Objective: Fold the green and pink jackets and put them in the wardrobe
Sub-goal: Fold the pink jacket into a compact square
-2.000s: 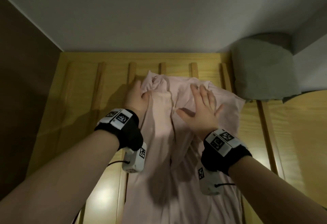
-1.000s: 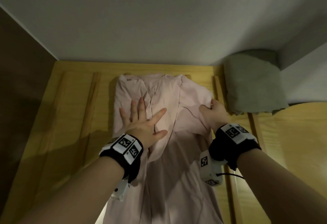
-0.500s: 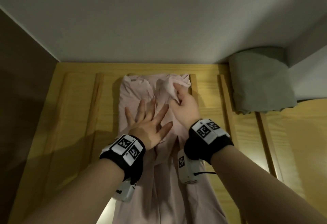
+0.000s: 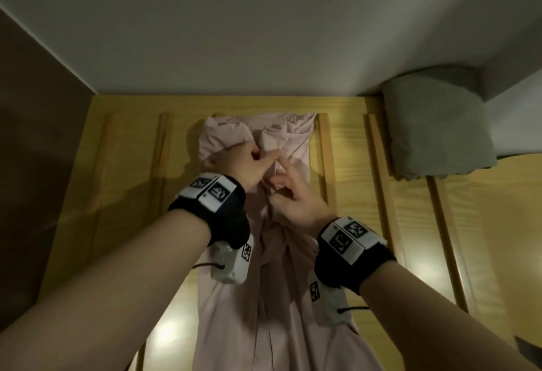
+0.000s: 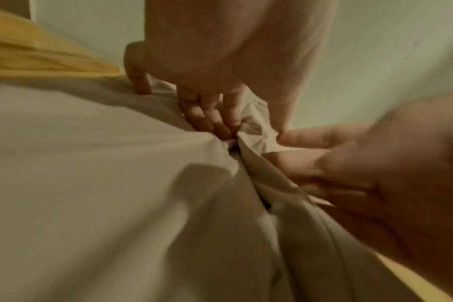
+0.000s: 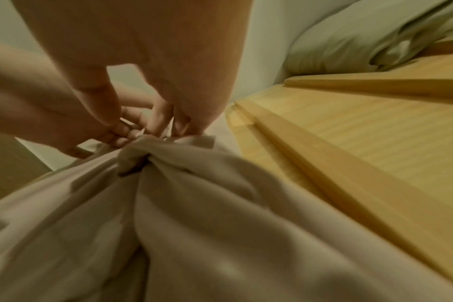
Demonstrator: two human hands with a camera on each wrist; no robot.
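The pink jacket [image 4: 281, 326] lies as a long narrow strip on the wooden slatted surface [image 4: 126, 165], collar end at the far side. My left hand [image 4: 249, 162] and right hand [image 4: 290, 197] meet over its upper middle. The left hand's fingers [image 5: 215, 114] curl into a bunch of the pink jacket [image 5: 91, 183]. The right hand's fingers [image 6: 163, 116] pinch the gathered pink jacket [image 6: 220, 224] beside them, with the index finger stretched out. The green jacket [image 4: 437, 127] sits folded at the back right.
A white wall rises just behind the slatted surface, and a dark panel closes the left side. Raised wooden slats [image 6: 323, 155] run lengthwise on both sides of the pink jacket. The green jacket [image 6: 362, 36] lies in the right corner against the wall.
The jacket's right side was folded inward, leaving a narrow strip. My left hand, flat before, now curls into the fabric. My right hand drew back from the collar to meet it.
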